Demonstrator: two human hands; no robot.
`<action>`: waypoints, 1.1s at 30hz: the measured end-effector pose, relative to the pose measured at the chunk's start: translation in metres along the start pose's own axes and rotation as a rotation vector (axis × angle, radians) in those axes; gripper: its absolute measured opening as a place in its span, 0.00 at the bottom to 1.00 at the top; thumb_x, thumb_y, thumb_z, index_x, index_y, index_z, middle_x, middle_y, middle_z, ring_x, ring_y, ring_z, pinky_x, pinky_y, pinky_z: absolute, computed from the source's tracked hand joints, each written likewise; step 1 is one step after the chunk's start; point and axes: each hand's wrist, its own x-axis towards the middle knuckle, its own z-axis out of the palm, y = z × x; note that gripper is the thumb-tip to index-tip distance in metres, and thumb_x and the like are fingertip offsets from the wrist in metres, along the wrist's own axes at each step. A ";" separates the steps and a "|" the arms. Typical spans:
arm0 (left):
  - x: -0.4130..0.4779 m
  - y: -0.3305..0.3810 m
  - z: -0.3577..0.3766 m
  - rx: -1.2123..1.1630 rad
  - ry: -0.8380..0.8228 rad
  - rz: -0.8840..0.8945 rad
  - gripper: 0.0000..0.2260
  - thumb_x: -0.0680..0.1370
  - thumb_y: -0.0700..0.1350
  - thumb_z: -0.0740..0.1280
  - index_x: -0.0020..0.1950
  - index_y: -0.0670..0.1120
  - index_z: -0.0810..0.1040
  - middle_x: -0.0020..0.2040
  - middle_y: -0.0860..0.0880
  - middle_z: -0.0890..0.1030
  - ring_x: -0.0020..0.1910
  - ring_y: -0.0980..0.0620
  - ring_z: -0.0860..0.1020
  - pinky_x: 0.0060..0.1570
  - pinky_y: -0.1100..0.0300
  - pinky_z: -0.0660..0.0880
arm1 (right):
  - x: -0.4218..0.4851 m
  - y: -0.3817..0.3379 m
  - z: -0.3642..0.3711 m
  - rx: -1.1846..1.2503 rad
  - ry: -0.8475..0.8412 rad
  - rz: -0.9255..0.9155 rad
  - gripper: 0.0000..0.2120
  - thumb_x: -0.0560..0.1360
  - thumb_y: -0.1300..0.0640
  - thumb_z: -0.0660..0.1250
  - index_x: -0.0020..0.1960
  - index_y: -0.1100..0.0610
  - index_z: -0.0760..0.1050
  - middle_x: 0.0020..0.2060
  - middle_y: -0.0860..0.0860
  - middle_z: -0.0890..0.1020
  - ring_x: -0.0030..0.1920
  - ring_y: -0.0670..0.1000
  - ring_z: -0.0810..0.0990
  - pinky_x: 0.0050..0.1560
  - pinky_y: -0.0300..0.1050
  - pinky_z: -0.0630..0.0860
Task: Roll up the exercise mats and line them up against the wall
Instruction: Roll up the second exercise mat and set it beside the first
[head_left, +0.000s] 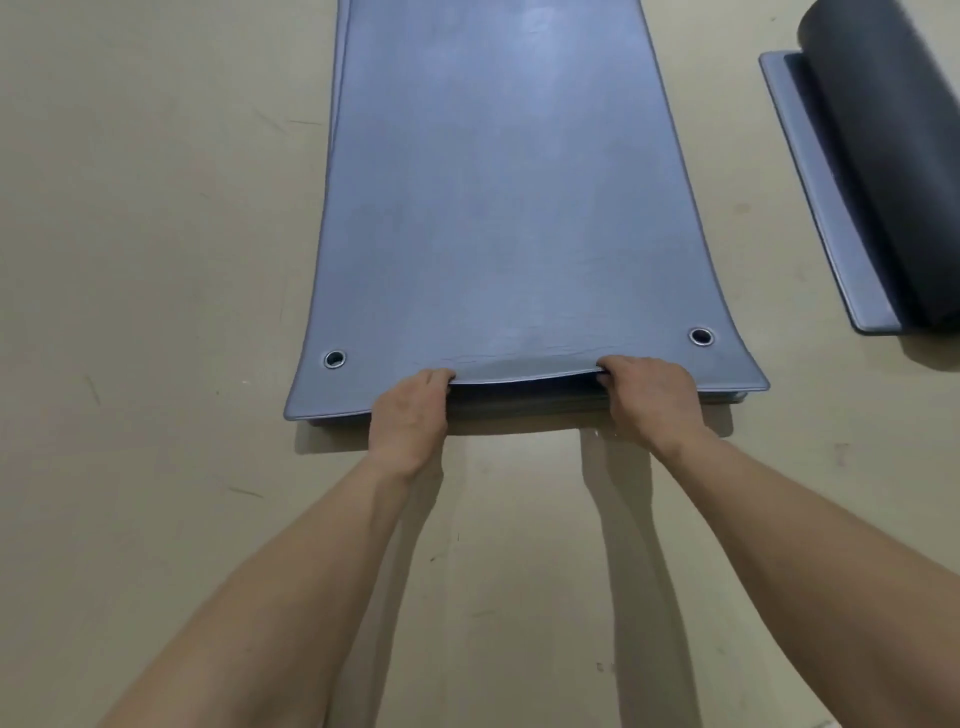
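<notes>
Left grip (410, 415), right grip (649, 400) round mat (493, 182)

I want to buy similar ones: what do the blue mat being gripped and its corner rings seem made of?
The blue mat: probably foam with a smooth, faintly glossy skin; its edge bows where the left hand and right hand grip it. The corner rings: apparently metal, bright silvery rims.

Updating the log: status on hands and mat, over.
Left hand, right hand both grip top blue mat by near edge, lifted slightly off mat beneath. Mat flat, unrolled. Rolled dark mat off right, not in the way.
</notes>
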 end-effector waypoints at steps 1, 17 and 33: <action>-0.001 -0.002 -0.011 -0.005 0.034 -0.039 0.13 0.84 0.40 0.59 0.66 0.48 0.77 0.59 0.45 0.82 0.54 0.39 0.79 0.44 0.52 0.68 | -0.001 -0.006 -0.012 0.015 -0.013 0.011 0.13 0.86 0.48 0.57 0.59 0.53 0.77 0.51 0.57 0.85 0.51 0.63 0.81 0.41 0.50 0.66; 0.042 -0.007 -0.038 0.156 0.284 0.034 0.06 0.81 0.51 0.69 0.55 0.50 0.78 0.51 0.47 0.80 0.49 0.44 0.75 0.49 0.51 0.67 | -0.003 -0.033 0.020 -0.059 0.545 0.119 0.21 0.65 0.72 0.71 0.55 0.55 0.82 0.57 0.59 0.78 0.57 0.61 0.67 0.63 0.60 0.63; 0.029 -0.051 0.005 0.141 0.060 0.217 0.29 0.76 0.66 0.67 0.70 0.49 0.76 0.63 0.49 0.81 0.61 0.45 0.78 0.67 0.49 0.67 | 0.025 -0.009 0.031 -0.149 -0.020 -0.176 0.38 0.75 0.28 0.53 0.73 0.53 0.69 0.63 0.53 0.78 0.65 0.57 0.75 0.72 0.53 0.64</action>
